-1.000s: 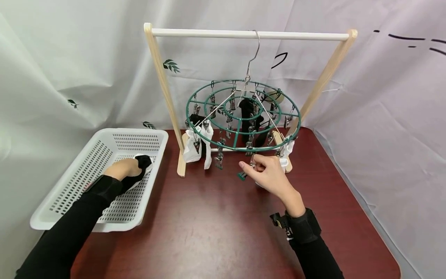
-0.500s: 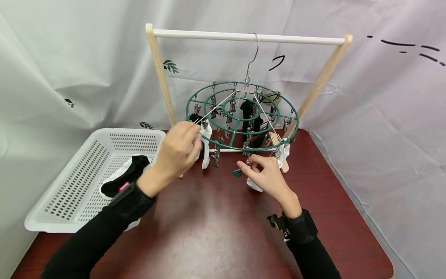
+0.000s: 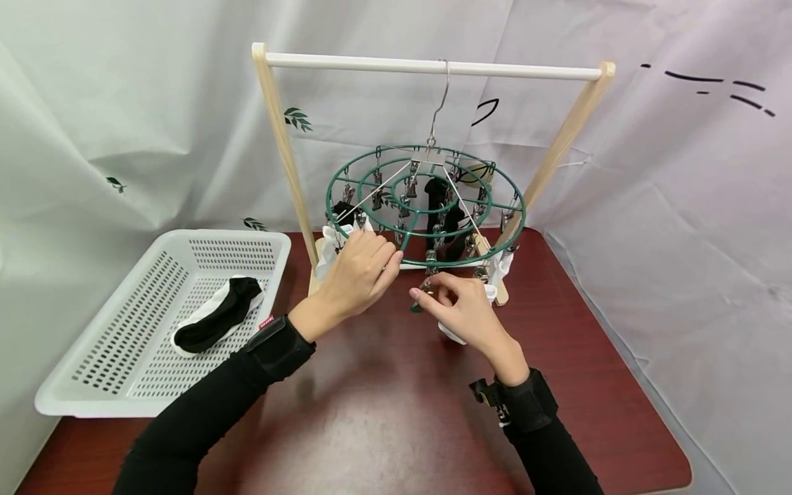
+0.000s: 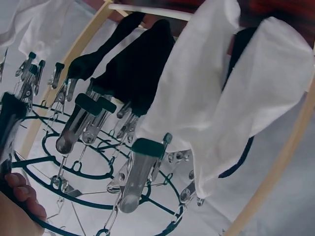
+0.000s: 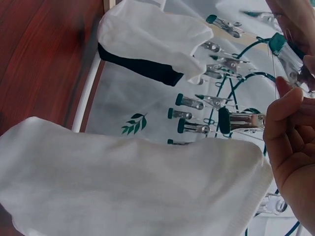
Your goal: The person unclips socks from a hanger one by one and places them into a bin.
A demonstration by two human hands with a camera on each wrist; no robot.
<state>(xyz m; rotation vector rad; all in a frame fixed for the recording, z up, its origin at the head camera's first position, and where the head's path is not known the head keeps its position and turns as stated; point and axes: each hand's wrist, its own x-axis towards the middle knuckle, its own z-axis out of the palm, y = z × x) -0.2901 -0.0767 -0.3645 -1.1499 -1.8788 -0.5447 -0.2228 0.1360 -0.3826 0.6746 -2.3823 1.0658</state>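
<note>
A green round sock hanger [image 3: 518, 220] with metal clips hangs from the rack's white bar. My left hand [image 3: 359, 271] is at its front left edge, fingers curled over the outer hoop in the left wrist view, with a metal clip [image 4: 10, 128] close by. My right hand [image 3: 464, 309] pinches a green-tipped clip [image 5: 241, 120] below the front of the hoop. White socks [image 4: 197, 73] and black socks [image 4: 140, 64] hang from other clips. A white sock [image 5: 123, 182] hangs near my right wrist. A black-and-white sock [image 3: 216, 316] lies in the basket.
The white perforated basket [image 3: 56, 395] stands at the left of the dark red table [image 3: 588, 385]. Wooden rack legs [image 3: 281, 137] flank the hanger. A white curtain [image 3: 155, 103] hangs behind.
My left hand has let go of the sock in the basket and moved right to the hanger's front edge. My right hand stays at the clip.
</note>
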